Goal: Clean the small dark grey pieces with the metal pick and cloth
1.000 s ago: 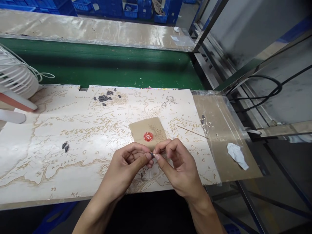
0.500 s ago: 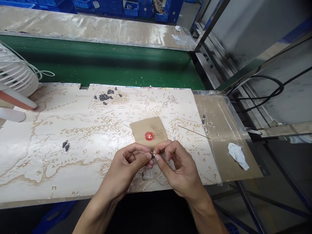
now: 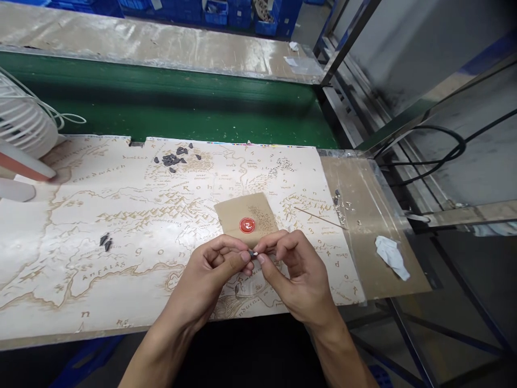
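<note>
Chip of dark grey material (image 3: 252,254), pale at its right end, sits over the near middle of the printed map (image 3: 133,221) on my feed, pinched between the thumb and forefinger of the left hand (image 3: 216,269); the right hand (image 3: 304,275) has its thumb and forefinger almost together at the pale end, though I cannot tell whether they grip it. Just beyond, I see a brown paper square (image 3: 234,207) bearing a round red emblem (image 3: 247,225), with a thin stick (image 3: 320,217) to its right. A heap of dark pieces (image 3: 174,159) lies far left, before the green conveyor belt (image 3: 202,108).
</note>
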Demonstrator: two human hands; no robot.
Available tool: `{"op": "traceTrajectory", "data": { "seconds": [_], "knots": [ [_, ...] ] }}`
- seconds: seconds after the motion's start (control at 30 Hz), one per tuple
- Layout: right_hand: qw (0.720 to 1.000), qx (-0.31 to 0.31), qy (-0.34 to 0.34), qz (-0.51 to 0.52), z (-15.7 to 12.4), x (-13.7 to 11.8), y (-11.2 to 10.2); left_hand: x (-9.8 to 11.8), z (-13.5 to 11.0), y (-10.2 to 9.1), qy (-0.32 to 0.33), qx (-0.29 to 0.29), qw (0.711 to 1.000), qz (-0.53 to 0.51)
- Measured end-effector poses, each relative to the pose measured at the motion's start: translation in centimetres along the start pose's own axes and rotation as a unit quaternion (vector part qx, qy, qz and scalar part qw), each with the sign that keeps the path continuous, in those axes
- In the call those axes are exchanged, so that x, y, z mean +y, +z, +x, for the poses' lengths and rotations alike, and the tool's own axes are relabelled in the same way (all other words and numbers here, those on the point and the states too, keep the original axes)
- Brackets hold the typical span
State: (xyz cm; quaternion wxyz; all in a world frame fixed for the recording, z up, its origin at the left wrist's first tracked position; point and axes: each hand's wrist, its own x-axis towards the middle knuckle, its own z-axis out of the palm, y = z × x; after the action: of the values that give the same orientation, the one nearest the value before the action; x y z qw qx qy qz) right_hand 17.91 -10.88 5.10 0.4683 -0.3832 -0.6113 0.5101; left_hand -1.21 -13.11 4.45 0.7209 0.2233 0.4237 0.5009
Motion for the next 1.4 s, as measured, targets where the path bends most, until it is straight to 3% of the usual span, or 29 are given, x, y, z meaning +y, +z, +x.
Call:
{"op": "traceTrajectory", "data": {
  "seconds": [0.73,0.87,0.97,1.03,1.07,1.13,1.2,1.3,1.4],
  "knots": [
    [0.996,-0.036,-0.019,-0.077,0.5,0.3,-0.7,-0.9,0.7,-0.2,0.0,0.019,1.0,0.01],
    [0.994,-0.056,-0.019,-0.092,0.9,-0.1,-0.9,-0.7,0.8,-1.0,-0.005,0.017,0.999,0.043],
    [0.988,-0.042,-0.054,-0.141,2.5,0.3,-2.3,0.4,0.5,-3.0,0.031,0.081,0.986,0.14],
    [0.979,0.027,-0.066,-0.193,4.5,1.3,-4.0,1.4,0.1,-5.0,0.082,0.172,0.947,0.258],
    [0.971,0.071,-0.057,-0.222,5.8,2.1,-4.9,1.9,-0.1,-6.1,0.112,0.227,0.91,0.327],
    [0.949,0.113,-0.006,-0.293,8.6,4.0,-6.8,2.8,-0.6,-8.5,0.165,0.33,0.805,0.464],
    [0.94,0.117,0.009,-0.319,11.3,6.0,-8.2,3.3,-0.9,-10.8,0.189,0.383,0.717,0.55],
    [0.929,0.105,-0.003,-0.354,14.4,8.0,-8.9,3.4,-1.3,-13.3,0.191,0.38,0.675,0.603],
    [0.915,0.079,-0.034,-0.395,16.1,8.8,-8.4,3.3,-1.7,-14.3,0.23,0.376,0.631,0.638]
  ]
}}
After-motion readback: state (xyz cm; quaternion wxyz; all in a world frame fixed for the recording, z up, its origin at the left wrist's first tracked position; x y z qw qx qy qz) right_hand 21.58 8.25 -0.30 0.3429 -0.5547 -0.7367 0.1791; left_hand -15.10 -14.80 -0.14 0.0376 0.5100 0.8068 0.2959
